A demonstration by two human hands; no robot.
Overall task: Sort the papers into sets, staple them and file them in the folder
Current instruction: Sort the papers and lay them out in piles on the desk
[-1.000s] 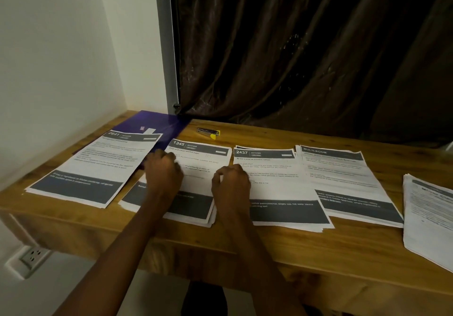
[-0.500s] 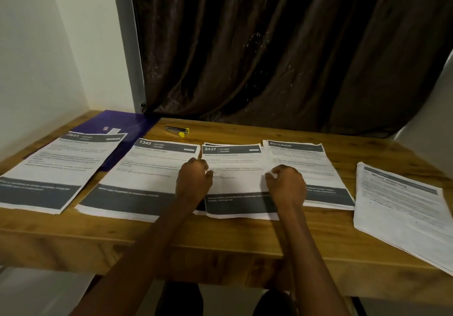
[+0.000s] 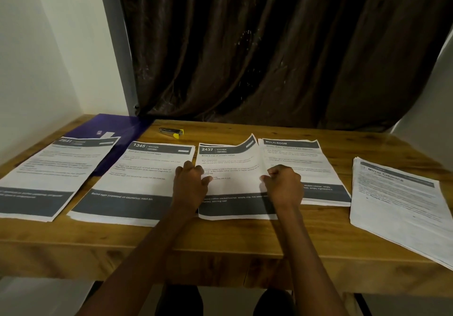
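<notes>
Several paper sets lie in a row on the wooden table (image 3: pixel 220 237). From left: the 2641 set (image 3: pixel 49 168), the 1345 set (image 3: pixel 137 176), the 2437 set (image 3: pixel 230 166), the MULTI-ROOM set (image 3: pixel 306 161) and a Mirror Cleaning stack (image 3: pixel 402 200). My left hand (image 3: pixel 190 185) grips the left edge of the 2437 set. My right hand (image 3: pixel 283 184) grips its right edge. The set's far right corner curls up off the table. A purple folder (image 3: pixel 117 127) lies at the back left, partly under the 2641 set. A small stapler (image 3: pixel 171 132) with a yellow end sits behind the papers.
A dark brown curtain (image 3: pixel 269 46) hangs behind the table. White walls (image 3: pixel 36 58) close in on the left and at the far right. The Mirror Cleaning stack overhangs the table's right front edge.
Both hands left the 1345 set and moved right to the 2437 set, one at each side edge. The set's far right corner has since lifted.
</notes>
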